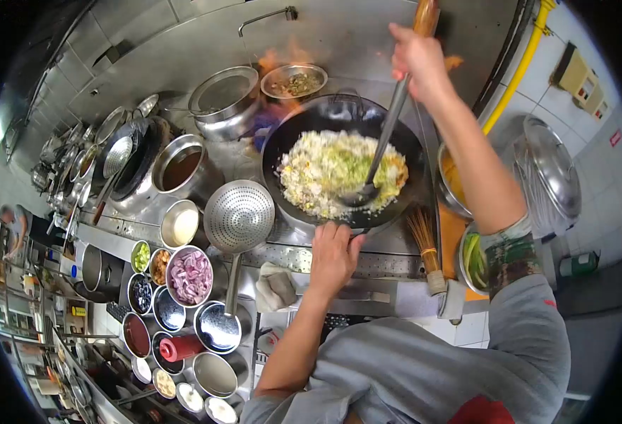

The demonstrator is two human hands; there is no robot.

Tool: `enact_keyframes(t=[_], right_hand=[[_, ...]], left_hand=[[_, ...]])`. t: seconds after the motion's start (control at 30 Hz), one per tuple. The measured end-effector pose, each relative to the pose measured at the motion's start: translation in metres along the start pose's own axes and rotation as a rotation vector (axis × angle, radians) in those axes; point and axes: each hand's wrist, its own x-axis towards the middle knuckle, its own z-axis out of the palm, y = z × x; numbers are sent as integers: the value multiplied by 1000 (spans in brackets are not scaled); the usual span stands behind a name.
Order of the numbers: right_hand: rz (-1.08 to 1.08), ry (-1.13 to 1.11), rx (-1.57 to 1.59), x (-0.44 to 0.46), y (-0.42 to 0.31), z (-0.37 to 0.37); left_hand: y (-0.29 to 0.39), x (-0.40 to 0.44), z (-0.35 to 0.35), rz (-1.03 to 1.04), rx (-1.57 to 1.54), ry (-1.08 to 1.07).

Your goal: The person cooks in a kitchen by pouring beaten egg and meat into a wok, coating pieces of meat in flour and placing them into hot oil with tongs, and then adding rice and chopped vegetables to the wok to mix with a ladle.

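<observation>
A black wok (413,152) sits over the stove, with flames at its left side. Fried rice with pale green shreds (325,166) fills its middle, slightly blurred. My right hand (420,63) is closed round the long handle of a ladle (394,113), whose bowl rests in the rice. Down at the near rim of the wok, my left hand (333,256) grips the edge, its fingertips partly hidden. A perforated strainer (239,215) lies to the left of the wok, its handle pointing toward me.
Left stand a bowl of chopped onion (189,277), a red squeeze bottle (181,347) and several seasoning pots. A pot of brown liquid (178,168) and a steel pot (224,95) stand behind. Right are a bamboo brush (426,247) and green vegetables (475,261). A person (18,230) is far left.
</observation>
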Motion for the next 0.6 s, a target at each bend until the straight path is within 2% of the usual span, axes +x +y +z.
enact_keyframes(t=[0.1,0.2,0.23,0.3,0.33,0.47,0.57,0.6], right_hand=[[-213,-6,52,-27,-4,-8],[-264,-60,120,-42,-16,-25],[-229,-59,101,-40,-13,-24],[-196,-30,90,-33,-21,-11],[-185,-38,61,-39,-37,2],[-345,-177,165,-31,-68,-17],[-286,-17,275,-27,2,-27],[-252,-115,262,-17,38,-23]], left_hand=[[-22,-51,5,35,106,-42],[-5,-60,-32,172,-37,11],[-9,-44,-35,107,60,-56],[-18,7,-35,47,52,44],[-24,8,-29,44,47,19],[-56,17,12,35,47,-7],[-61,22,18,34,29,-48],[-60,24,14,32,15,-52]])
